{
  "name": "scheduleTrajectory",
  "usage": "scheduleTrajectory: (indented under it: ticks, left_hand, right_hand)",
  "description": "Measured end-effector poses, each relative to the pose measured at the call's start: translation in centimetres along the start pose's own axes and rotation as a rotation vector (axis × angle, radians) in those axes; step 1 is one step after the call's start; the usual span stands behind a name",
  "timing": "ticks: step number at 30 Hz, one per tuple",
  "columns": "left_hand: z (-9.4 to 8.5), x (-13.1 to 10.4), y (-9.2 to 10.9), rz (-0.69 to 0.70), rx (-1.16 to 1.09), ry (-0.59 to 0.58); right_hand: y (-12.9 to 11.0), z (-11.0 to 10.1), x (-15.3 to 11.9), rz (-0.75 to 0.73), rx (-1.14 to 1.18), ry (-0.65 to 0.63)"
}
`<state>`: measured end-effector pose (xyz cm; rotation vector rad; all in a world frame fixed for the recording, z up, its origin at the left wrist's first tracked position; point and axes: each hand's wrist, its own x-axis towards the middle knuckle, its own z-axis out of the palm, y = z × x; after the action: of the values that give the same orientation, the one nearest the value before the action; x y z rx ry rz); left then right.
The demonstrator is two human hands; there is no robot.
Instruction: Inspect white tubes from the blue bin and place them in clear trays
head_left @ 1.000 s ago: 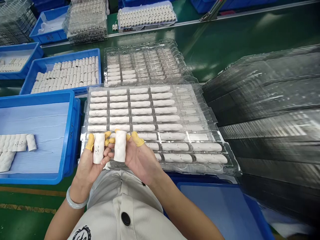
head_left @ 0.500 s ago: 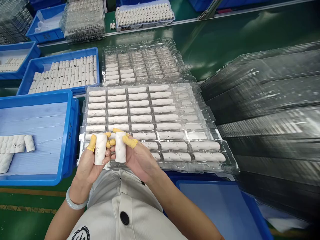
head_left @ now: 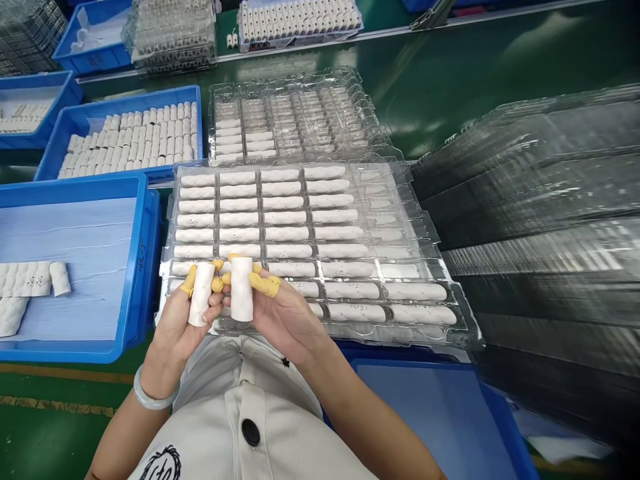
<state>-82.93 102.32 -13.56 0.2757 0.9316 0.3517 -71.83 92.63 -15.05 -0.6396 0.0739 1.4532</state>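
My left hand (head_left: 180,317), with yellow finger covers, grips a white cylindrical piece (head_left: 201,295) that leans slightly to the right at its top. Just beside it, my right hand (head_left: 283,310) holds a second white cylinder (head_left: 242,289) nearly upright between yellow-covered thumb and fingers. The two pieces are close but apart. Both hands are over the near left part of a clear plastic tray (head_left: 320,333), whose slots carry rows of similar white pieces lying flat. The hands hide some of the slots.
At the left, a blue bin (head_left: 143,267) holds white pieces on a pale sheet. Another blue bin (head_left: 197,133) of cylinders sits behind it. A clear tray stack (head_left: 300,120) lies behind the main tray; tall stacked trays (head_left: 550,200) stand at the right.
The piece in my left hand has turned: its dark marking no longer shows, and it now leans. The piece in my right hand stays nearly upright. The whole view has shifted slightly.
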Motion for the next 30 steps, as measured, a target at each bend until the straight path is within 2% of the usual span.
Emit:
scheduleTrajectory:
  ticks: [4, 8, 12, 17, 20, 24, 30]
  left_hand:
    - [-0.2, 0.1, -0.2, -0.019, 0.013, -0.026]
    - [-0.1, 0.1, -0.5, 0.022, 0.031, -0.016]
    - [-0.3, 0.2, -1.1, 0.119, 0.124, -0.056]
    - [-0.8, 0.3, -2.1, 0.322, 0.222, -0.012]
    - [-0.8, 0.4, -2.2, 0.326, 0.204, 0.025]
    - [-0.5, 0.5, -1.7, 0.234, 0.108, 0.033]
    - [-0.1, 0.3, -0.8, 0.053, 0.018, -0.051]
  right_hand:
    - [0.1, 0.0, 0.0, 0.038, -0.057, 0.046]
    - [0.1, 0.2, 0.0, 0.024, -0.1, 0.071]
    - [0.8, 0.5, 0.0, -0.06, -0.258, 0.061]
    - [2.1, 0.6, 0.3, -0.212, -0.595, 0.206]
    - [2.2, 0.5, 0.3, -0.199, -0.67, 0.178]
    - [1.6, 0.6, 0.1, -0.131, -0.582, 0.121]
    - [0.6, 0.6, 0.2, -0.032, -0.192, 0.065]
